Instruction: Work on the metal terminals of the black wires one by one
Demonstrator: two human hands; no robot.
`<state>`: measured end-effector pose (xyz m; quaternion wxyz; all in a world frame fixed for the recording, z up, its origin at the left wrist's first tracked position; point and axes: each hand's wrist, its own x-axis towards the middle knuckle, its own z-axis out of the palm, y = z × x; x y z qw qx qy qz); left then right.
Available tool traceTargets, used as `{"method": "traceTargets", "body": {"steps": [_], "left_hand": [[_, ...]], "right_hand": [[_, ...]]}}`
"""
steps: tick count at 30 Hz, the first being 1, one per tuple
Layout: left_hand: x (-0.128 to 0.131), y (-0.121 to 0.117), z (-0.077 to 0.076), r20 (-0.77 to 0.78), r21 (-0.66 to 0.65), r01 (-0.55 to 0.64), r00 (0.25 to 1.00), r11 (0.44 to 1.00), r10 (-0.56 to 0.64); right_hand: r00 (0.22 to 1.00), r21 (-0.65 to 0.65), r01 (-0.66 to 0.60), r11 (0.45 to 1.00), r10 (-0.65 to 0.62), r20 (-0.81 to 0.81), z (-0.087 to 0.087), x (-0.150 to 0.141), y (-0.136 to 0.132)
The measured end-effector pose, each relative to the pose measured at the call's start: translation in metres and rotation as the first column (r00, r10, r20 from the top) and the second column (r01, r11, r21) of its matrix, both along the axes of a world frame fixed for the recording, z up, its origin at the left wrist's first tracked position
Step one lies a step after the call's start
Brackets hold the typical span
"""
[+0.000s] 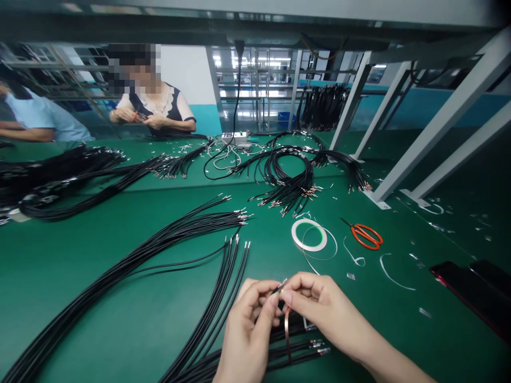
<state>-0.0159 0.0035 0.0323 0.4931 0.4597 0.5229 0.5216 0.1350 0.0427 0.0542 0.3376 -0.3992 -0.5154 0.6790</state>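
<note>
My left hand pinches a black cable near its bare, shiny end. Fingers of my right hand close on a thin copper-coloured tape strip at that same end; the strip hangs down between both hands. Beneath them lie several black cables with metallic tips, partly hidden by my hands. To the left, a group of loose cables curves across the table, beside a larger bundle with stripped ends.
Beyond my hands are a white tape roll and orange-handled scissors. Tape scraps dot the green table. Coiled cables and a power strip lie farther back. Grey posts stand right; two people sit opposite.
</note>
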Motion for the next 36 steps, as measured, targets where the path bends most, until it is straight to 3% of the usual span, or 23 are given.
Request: {"method": "traceTargets", "body": {"steps": [8,13,18,25,32,36], "left_hand": [[-0.005,0.006,0.012,0.068,-0.007,0.024,0.997,1.000,-0.023],[-0.002,0.009,0.005,0.105,-0.015,-0.021,0.994,1.000,0.022],[-0.002,0.010,-0.003,0.145,-0.048,-0.058,0.987,0.997,0.064],[0.000,0.009,-0.002,0.097,0.007,-0.103,0.990,0.995,0.102],[-0.005,0.009,0.001,0.071,0.016,-0.122,0.990,0.992,0.121],[-0.007,0.008,0.000,0.080,0.022,-0.102,0.992,0.995,0.100]], "right_hand": [[0.975,0.213,0.021,0.977,-0.067,0.212,0.004,0.001,-0.003],[0.955,0.283,0.032,0.959,-0.113,0.274,0.005,-0.003,-0.004],[0.934,0.265,0.050,0.963,-0.139,0.329,-0.002,-0.006,-0.004],[0.939,0.221,0.042,0.974,-0.114,0.325,-0.009,-0.006,-0.003],[0.930,0.466,0.031,0.884,-0.197,0.312,-0.006,-0.004,-0.006],[0.945,0.365,0.103,0.925,-0.205,0.255,-0.010,-0.008,-0.013]]}}
